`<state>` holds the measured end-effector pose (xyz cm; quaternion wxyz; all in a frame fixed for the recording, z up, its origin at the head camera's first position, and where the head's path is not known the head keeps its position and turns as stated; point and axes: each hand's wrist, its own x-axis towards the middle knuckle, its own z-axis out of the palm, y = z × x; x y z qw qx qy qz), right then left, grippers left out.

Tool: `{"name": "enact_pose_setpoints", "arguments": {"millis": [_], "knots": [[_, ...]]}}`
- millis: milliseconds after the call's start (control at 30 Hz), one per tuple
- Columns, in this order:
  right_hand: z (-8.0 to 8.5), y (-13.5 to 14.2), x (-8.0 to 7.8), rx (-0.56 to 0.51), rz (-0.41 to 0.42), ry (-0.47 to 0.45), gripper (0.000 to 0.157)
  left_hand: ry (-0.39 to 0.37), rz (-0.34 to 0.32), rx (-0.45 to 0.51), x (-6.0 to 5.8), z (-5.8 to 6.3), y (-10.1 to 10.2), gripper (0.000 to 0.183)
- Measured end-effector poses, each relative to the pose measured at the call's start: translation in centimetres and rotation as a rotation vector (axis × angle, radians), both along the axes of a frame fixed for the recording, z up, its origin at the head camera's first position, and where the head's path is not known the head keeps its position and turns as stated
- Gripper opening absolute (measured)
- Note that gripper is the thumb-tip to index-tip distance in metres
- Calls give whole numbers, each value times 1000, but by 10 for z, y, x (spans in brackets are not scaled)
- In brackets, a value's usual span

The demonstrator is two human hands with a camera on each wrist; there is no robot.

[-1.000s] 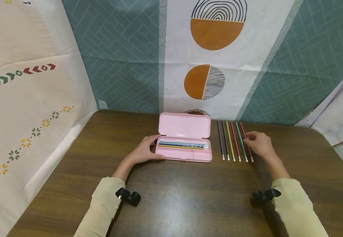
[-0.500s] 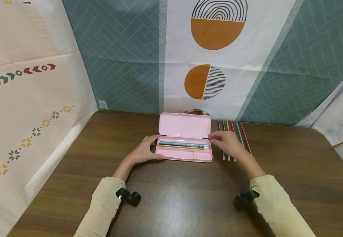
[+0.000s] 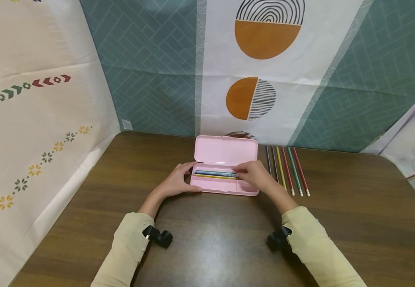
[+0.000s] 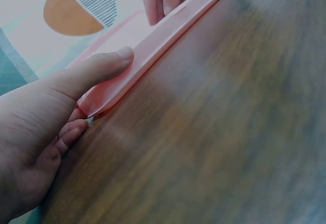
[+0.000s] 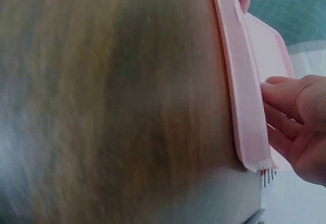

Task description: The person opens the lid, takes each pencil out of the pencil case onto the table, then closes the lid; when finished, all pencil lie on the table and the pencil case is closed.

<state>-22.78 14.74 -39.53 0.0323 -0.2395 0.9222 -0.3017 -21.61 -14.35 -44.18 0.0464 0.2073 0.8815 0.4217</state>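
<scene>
My left hand grips the left end of an open pink pencil case, thumb along its front edge and fingers round the back corner. Inside the case's long compartment lie several pencils, blue, dark and yellow. Over their right ends is my right hand, fingers pointing down into the case. In the right wrist view my right hand reaches behind the case's front wall; the fingertips are hidden there, so I cannot tell whether they pinch a pencil.
To the right of the case, a row of several pencils lies on the brown wooden table, eraser ends toward me. The case's lid stands raised at the back, before a patterned cloth.
My right hand has moved left from the red pencil at the row's right end, across the row, and into the case. The left hand keeps its grip; the head view has shifted slightly.
</scene>
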Motion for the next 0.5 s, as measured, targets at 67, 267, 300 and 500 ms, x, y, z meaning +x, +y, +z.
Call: {"name": "enact_pose_setpoints", "arguments": {"millis": [67,267,300,500], "knots": [[-1,-3,0,15,8,8,21,2,-3,4,0,0,0,93],[-4,-10,-1,72,29,30,24,17,-18,11,-1,1,0,91],[-3,-11,-2,84,32,34,25,16,-19,14,0,2,0,91],[1,-17,-1,182,58,55,25,10,-14,14,1,1,-1,91]]}}
